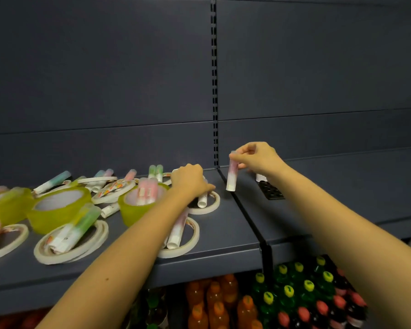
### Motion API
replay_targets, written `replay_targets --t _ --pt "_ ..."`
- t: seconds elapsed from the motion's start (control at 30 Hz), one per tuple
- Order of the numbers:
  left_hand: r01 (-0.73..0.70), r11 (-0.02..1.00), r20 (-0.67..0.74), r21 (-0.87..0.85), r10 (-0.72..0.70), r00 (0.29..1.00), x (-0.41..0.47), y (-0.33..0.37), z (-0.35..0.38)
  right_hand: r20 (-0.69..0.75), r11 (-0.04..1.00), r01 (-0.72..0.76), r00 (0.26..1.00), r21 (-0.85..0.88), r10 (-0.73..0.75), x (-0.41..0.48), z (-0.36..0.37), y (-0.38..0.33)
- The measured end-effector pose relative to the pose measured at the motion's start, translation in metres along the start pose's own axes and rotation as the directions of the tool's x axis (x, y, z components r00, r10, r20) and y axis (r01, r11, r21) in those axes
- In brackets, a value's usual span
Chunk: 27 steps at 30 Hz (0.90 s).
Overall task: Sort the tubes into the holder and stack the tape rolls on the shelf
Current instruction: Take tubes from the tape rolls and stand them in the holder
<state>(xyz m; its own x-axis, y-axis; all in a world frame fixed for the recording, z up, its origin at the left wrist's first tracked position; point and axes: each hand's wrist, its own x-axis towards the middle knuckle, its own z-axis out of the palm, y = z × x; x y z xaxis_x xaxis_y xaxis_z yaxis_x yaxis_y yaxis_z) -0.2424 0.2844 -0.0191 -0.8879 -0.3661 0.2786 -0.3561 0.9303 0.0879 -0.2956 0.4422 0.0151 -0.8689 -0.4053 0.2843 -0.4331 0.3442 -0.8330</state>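
Dark blue-grey back panels (105,67) rose behind a shop shelf (223,233), with drink bottles (290,293) racked underneath. The right hand (256,157) pinched a pink-and-white tube (231,176) by its capped top, so that the tube hung upright below the grip with its white end just above the shelf. Held that way, it was probably meant to go end-first into the black holder (272,191), which lay flat on the shelf just to the right of and below that grip. One pale tube seemed to stand at the holder's far edge, half hidden by the wrist.

To the left of that grip, the left hand (190,180) was knuckles-up over the loose tubes (176,231), fingers curled down among them, likely picking the next one. Whether its grip had closed on any tube could not be told.

Further left lay the tape rolls (57,210), yellow-green ones and flat white rings, scattered and unstacked, several with tubes lying across or inside them. Sorting looked barely begun.
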Motion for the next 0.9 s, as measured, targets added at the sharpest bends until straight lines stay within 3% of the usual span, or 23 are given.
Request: replay_targets --t 0.1,0.23,0.43,0.63,0.9 --pt "-0.014 0.999 -0.016 -0.039 0.013 1.000 0.003 0.005 0.002 -0.049 1.000 0.001 0.999 -0.002 -0.001 -0.009 -0.017 0.003" --pt "-0.041 0.982 -0.172 -0.183 0.008 0.985 0.003 0.014 -0.017 -0.134 0.999 0.017 0.991 -0.028 -0.020 -0.017 -0.047 0.010" --pt "-0.191 0.862 -0.290 -0.470 0.054 0.955 0.004 0.055 -0.047 -0.218 0.996 0.020 0.975 -0.090 -0.039 -0.018 -0.092 0.032" --pt "-0.287 0.833 -0.341 -0.472 0.128 0.931 0.009 0.112 -0.043 -0.210 0.993 0.059 0.974 -0.103 -0.079 -0.006 -0.125 0.058" --pt "-0.240 0.874 -0.308 -0.423 0.110 0.945 0.016 0.167 -0.023 -0.070 0.978 0.169 0.981 -0.119 -0.178 0.020 -0.148 0.089"
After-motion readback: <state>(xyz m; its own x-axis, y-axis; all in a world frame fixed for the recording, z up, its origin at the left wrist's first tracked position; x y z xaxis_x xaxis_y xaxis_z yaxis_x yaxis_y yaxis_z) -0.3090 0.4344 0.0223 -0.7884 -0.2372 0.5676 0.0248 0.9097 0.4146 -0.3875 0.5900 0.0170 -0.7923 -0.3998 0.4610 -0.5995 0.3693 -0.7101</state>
